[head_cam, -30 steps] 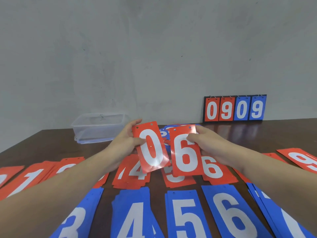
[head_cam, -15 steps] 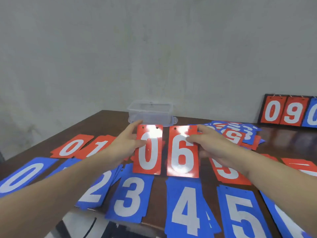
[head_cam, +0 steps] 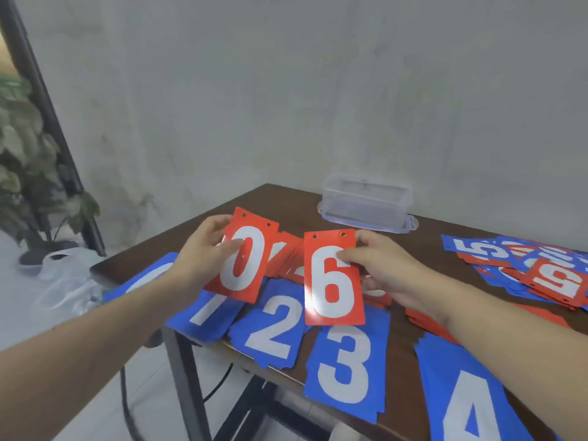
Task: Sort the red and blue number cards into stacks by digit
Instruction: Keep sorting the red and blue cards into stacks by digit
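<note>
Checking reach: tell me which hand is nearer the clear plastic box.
Right. The right hand sits just in front of the clear plastic box; the left hand is farther to its left.

Soft, even daylight fills my view, glare whitens the lower left of the red 6 card (head_cam: pixel 332 278) I hold, and the edges smear and bend.

On the dark wooden table (head_cam: pixel 410 342), the clear plastic lidded box (head_cam: pixel 366 203) sits at the far edge. Nearer than that box lie stacks of flat blue number cards (head_cam: pixel 346 361). Right of the box sprawls a mixed heap of red and blue cards (head_cam: pixel 525 265).
</note>
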The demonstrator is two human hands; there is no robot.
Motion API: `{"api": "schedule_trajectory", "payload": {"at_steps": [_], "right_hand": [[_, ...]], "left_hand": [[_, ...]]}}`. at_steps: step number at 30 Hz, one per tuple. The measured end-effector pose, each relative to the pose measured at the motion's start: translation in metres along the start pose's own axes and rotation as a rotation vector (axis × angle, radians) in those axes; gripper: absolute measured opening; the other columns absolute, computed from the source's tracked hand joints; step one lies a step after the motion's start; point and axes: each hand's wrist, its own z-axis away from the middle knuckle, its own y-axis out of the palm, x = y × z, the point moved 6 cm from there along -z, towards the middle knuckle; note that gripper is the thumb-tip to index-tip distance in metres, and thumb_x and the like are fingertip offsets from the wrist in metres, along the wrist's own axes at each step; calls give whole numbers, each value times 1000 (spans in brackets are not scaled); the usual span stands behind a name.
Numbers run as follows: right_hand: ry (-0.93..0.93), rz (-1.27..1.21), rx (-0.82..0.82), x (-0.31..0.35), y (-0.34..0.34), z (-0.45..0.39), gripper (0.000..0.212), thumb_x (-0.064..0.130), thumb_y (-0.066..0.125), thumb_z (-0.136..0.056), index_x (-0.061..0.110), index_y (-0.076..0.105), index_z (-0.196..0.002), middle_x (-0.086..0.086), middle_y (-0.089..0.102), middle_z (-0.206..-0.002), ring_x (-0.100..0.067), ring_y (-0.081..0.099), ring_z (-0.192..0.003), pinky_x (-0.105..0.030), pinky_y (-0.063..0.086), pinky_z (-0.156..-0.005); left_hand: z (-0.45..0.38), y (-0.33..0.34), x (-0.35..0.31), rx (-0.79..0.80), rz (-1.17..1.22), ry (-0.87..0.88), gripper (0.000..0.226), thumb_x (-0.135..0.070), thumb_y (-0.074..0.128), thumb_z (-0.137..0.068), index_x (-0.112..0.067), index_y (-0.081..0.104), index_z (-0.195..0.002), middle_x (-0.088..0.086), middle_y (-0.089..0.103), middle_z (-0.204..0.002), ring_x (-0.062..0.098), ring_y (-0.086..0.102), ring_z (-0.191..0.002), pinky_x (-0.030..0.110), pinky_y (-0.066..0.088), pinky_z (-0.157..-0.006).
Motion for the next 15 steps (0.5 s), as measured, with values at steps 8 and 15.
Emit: {"api": "schedule_trajectory", "payload": {"at_steps": [8, 15], "right_hand": [[80, -113, 29, 0, 45, -42, 8, 15, 65, -96, 12, 59, -101, -14, 76, -99, -21, 75, -79, -34, 59, -60], [118, -82, 73, 5, 54, -77, 14, 17, 63, -97, 9, 61, -108, -11, 77, -99, -24, 76, -87, -38, 61, -70]], "left_hand": [[-40, -50, 14, -68, -49, -22, 37, -15, 76, -88, -35, 65, -118, -1, 76, -93, 20, 73, -78, 34, 58, -70], [-99, -57, 26, -115, -201, -37, 39, -20, 73, -90, -31, 62, -125, -4, 73, -104, 17, 71, -89, 30, 56, -68]]}}
